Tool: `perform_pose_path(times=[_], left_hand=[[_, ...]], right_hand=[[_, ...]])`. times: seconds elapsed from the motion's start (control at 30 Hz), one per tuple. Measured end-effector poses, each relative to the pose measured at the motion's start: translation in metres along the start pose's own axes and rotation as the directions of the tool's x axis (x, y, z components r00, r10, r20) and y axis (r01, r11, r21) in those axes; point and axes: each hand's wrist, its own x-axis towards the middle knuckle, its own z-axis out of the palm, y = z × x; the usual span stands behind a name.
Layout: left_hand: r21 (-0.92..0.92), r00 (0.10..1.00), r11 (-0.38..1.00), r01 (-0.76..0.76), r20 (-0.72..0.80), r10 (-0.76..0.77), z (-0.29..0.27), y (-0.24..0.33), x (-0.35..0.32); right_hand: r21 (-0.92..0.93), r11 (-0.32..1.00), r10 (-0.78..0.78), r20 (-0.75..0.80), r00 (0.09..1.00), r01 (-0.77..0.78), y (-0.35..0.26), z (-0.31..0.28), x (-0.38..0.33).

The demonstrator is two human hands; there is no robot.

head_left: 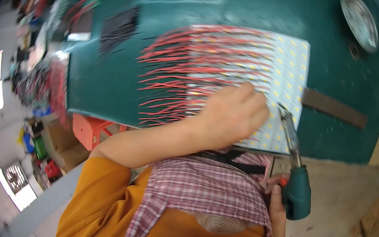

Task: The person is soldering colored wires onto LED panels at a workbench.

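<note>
Left hand point(234, 112) hides part of the white strips point(283, 73)

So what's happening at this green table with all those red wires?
A person is working on a white panel of strips with small yellow dots, lying on a green table. The left hand presses down on the panel, beside rows of red wires fanning off it. The right hand holds a soldering iron with a teal handle, its tip at the panel.
</note>
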Motion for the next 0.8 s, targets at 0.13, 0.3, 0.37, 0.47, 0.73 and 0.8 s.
perform_pose_path(times=[0.13, 0.3, 0.37, 0.47, 0.73, 0.8], left_hand=[[-0.01, 1.0, 1.0, -0.023, -0.007, 0.023, 0.001, 0.0, 0.0], [0.061, 0.92, 0.959, 0.275, -0.307, -0.244, -0.057, -0.094, -0.015], [0.172, 0.824, 0.84, 0.515, -0.371, -0.429, -0.092, -0.177, -0.038], [0.311, 0.839, 0.786, 0.535, -0.306, -0.45, -0.113, -0.25, -0.076], [0.283, 0.806, 0.768, 0.574, -0.031, -0.591, -0.116, -0.243, -0.065], [0.307, 0.808, 0.764, 0.568, -0.027, -0.589, -0.116, -0.242, -0.064]], right_hand=[[0.131, 0.991, -0.023, -0.043, 0.999, 0.029, 0.006, -0.001, 0.003], [0.139, 0.987, -0.064, -0.155, 0.986, 0.086, 0.016, 0.0, 0.0], [0.123, 0.986, -0.095, -0.168, 0.981, 0.117, 0.018, 0.0, 0.0], [0.169, 0.98, -0.081, -0.146, 0.986, 0.105, 0.021, 0.0, 0.004], [0.092, 0.985, -0.134, -0.138, 0.981, 0.147, 0.026, -0.001, 0.004], [0.135, 0.987, -0.074, -0.131, 0.989, 0.092, 0.022, -0.001, 0.004]])
